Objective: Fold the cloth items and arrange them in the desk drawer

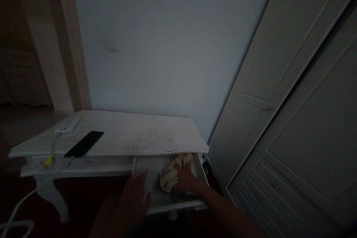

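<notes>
A drawer is pulled out from under the white table. Inside it lies a crumpled beige cloth with darker markings, bunched toward the right. My right hand reaches into the drawer and rests on the cloth, fingers stretched over it. My left hand is at the drawer's left side, its fingers extended and thumb apart, holding nothing. Whether it touches the drawer wall is hard to tell in the dim light. A darker item under my right wrist cannot be made out.
On the table's left part lie a black phone and a white power strip. A white cable hangs off the front edge. A pale wardrobe stands close on the right, and a wall rises behind the table.
</notes>
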Available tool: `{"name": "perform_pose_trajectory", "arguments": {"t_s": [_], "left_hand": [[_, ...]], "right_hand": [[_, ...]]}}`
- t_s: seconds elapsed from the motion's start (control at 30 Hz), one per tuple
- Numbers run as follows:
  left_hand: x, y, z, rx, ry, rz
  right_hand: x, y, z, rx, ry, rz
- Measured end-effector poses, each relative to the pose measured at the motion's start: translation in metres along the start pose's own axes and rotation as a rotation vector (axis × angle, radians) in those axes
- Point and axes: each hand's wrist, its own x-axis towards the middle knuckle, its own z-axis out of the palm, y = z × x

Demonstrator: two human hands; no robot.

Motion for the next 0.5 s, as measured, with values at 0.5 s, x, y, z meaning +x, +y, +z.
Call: {"name": "perform_pose_trajectory", "arguments": {"t_s": [0.5], "left_hand": [[-0.002, 0.004, -0.016, 0.016, -0.094, -0.11]], "right_hand": [[0.086, -0.168, 0.016, -0.072, 0.077, -0.469]]}}
